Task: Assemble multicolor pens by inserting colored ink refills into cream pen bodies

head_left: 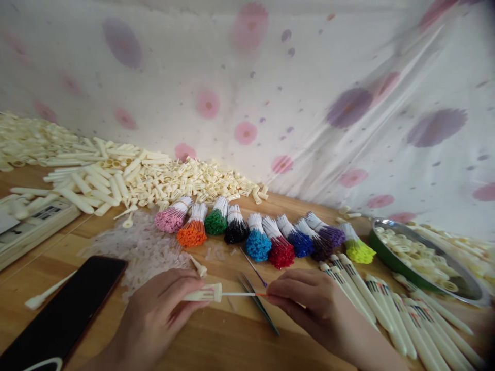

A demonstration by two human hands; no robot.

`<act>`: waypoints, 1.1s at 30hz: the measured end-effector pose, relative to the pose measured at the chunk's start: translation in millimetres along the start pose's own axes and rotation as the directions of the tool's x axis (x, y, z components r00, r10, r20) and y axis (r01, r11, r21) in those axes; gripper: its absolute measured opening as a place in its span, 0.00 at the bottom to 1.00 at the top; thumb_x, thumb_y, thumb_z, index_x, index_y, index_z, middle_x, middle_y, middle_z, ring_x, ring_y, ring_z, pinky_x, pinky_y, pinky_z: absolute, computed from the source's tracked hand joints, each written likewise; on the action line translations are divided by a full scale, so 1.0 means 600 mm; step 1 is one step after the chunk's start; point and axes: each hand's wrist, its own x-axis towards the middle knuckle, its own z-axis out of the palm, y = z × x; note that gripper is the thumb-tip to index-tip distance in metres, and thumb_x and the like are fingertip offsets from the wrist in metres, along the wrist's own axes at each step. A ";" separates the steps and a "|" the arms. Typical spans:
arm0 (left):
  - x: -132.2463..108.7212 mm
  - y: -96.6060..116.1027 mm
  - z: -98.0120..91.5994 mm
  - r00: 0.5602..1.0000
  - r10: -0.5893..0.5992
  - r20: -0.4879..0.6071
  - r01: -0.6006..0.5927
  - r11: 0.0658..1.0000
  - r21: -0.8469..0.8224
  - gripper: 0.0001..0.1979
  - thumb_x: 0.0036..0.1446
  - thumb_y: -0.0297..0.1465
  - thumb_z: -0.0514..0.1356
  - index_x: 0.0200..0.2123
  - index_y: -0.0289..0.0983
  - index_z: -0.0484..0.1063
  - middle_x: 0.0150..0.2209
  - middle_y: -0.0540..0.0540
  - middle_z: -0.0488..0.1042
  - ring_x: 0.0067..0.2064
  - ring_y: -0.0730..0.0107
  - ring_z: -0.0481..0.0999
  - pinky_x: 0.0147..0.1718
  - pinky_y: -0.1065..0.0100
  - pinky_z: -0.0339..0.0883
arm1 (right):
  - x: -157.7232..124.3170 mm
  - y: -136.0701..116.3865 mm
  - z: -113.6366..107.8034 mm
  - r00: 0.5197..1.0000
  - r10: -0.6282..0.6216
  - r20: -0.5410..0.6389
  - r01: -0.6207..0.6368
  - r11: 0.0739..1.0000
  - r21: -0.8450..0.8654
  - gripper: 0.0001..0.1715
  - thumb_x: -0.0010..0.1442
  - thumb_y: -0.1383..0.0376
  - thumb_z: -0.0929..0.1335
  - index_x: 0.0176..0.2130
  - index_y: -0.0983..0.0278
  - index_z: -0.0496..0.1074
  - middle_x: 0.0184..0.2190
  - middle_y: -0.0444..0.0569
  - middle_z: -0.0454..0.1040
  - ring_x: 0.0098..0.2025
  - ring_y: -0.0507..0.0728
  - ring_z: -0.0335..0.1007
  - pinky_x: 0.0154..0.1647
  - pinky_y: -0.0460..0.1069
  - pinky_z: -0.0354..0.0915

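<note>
Hanging at the back, a flowered curtain (166,67) borders a wooden table (216,342). Above it, the left hand (154,309) and right hand (317,304) pinch narrowly: the left on a cream tube (212,292), the right on a thin refill (240,294) (white, orange-ended) meeting the tube's end.

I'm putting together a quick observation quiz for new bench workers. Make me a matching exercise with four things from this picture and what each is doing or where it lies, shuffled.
1. Left hand
2. Right hand
3. Black phone
4. Green-sided dish

A. Holding the orange end of a thin rod
B. At the right, containing cream parts
C. Holding a slotted cream piece
D. On the table, lower left

Pairs: 1-C, 2-A, 3-D, 4-B
</note>
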 end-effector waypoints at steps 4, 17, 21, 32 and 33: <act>0.003 0.005 0.001 1.000 0.008 -0.009 -0.008 1.000 0.011 0.06 0.60 0.34 0.55 0.37 0.40 0.71 0.31 0.49 0.79 0.33 0.70 0.80 0.32 0.71 0.74 | 0.002 -0.005 0.002 1.000 -0.011 0.006 0.011 1.000 0.002 0.16 0.66 0.64 0.59 0.35 0.65 0.73 0.24 0.48 0.71 0.26 0.51 0.67 0.26 0.44 0.59; 0.006 0.013 0.004 0.998 0.056 0.010 -0.056 0.996 0.068 0.08 0.61 0.34 0.53 0.35 0.40 0.71 0.30 0.48 0.79 0.33 0.69 0.80 0.32 0.69 0.74 | 0.007 -0.014 0.025 0.998 -0.017 0.066 0.016 1.000 0.008 0.13 0.66 0.68 0.59 0.34 0.66 0.70 0.24 0.45 0.68 0.25 0.50 0.60 0.25 0.46 0.52; 0.005 0.012 0.003 0.999 0.041 0.011 -0.041 0.998 0.047 0.07 0.60 0.33 0.54 0.35 0.40 0.71 0.31 0.48 0.79 0.33 0.69 0.80 0.33 0.69 0.74 | 0.005 -0.018 0.024 1.000 -0.027 0.006 0.027 1.000 0.010 0.14 0.66 0.68 0.59 0.34 0.66 0.70 0.23 0.46 0.68 0.24 0.50 0.60 0.25 0.45 0.53; 0.005 0.014 0.001 1.000 -0.001 -0.012 0.000 1.000 -0.013 0.04 0.59 0.33 0.56 0.36 0.41 0.70 0.31 0.50 0.79 0.33 0.70 0.80 0.33 0.71 0.74 | 0.001 -0.015 0.010 1.000 -0.027 -0.016 0.027 1.000 0.003 0.13 0.66 0.66 0.59 0.37 0.65 0.71 0.26 0.48 0.71 0.27 0.51 0.67 0.27 0.45 0.59; 0.005 0.014 0.001 1.000 -0.003 -0.011 0.003 1.000 -0.009 0.04 0.59 0.33 0.57 0.36 0.41 0.70 0.31 0.50 0.79 0.33 0.70 0.80 0.33 0.71 0.74 | 0.001 -0.014 0.009 0.999 -0.030 -0.012 0.030 1.000 0.003 0.13 0.66 0.67 0.59 0.37 0.65 0.71 0.26 0.48 0.71 0.27 0.51 0.67 0.27 0.45 0.59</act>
